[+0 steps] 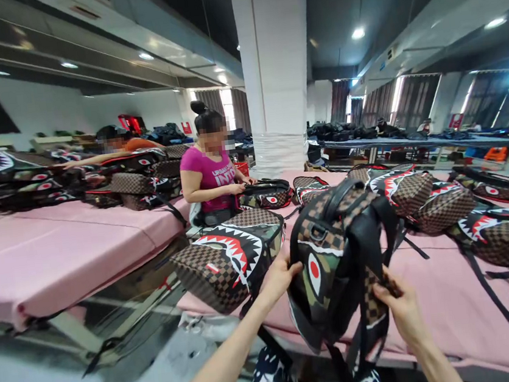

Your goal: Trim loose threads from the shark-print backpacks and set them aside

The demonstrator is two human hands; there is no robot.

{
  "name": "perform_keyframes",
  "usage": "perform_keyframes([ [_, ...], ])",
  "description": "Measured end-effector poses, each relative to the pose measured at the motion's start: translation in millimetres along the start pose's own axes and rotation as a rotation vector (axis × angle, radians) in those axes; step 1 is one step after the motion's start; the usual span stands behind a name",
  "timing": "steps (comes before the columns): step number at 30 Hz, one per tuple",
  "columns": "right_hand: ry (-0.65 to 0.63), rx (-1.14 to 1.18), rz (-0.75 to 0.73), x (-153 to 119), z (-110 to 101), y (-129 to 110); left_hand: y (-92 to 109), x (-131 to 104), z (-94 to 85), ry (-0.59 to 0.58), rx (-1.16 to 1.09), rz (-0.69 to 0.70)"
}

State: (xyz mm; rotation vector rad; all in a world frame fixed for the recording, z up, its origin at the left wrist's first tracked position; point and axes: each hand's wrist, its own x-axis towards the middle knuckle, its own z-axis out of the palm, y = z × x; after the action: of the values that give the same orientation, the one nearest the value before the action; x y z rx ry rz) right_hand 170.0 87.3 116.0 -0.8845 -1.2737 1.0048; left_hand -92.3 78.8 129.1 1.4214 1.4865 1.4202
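A brown checkered backpack (pixel 326 275) with a camouflage patch, a red-and-white eye and black straps stands upright in front of me at the table edge. My left hand (pixel 279 274) grips its left side, thumb on the outside and the other fingers partly hidden behind it. On the opposite side, my right hand (pixel 398 297) has its fingers closed on the backpack's checkered edge near a strap. Just left of it, a second backpack (pixel 225 258) with a red-and-white shark mouth lies on the pink-covered table (pixel 431 293).
More shark-mouth backpacks (pixel 502 233) lie along the right of the table, their straps trailing. A co-worker in a magenta shirt (pixel 209 174) handles another backpack (pixel 266 194) across from me. A white pillar (pixel 275 72) rises behind. Stacked bags (pixel 138 183) sit on the left table.
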Motion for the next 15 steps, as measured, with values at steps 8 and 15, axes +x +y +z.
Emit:
perform_keyframes([
  [8,0.035,-0.309,-0.003,18,8,11,11,-12,-1.0,0.452,0.354,0.5],
  [15,0.246,-0.823,-0.638,-5,13,-17,60,-42,32.6,0.479,0.689,1.002],
])
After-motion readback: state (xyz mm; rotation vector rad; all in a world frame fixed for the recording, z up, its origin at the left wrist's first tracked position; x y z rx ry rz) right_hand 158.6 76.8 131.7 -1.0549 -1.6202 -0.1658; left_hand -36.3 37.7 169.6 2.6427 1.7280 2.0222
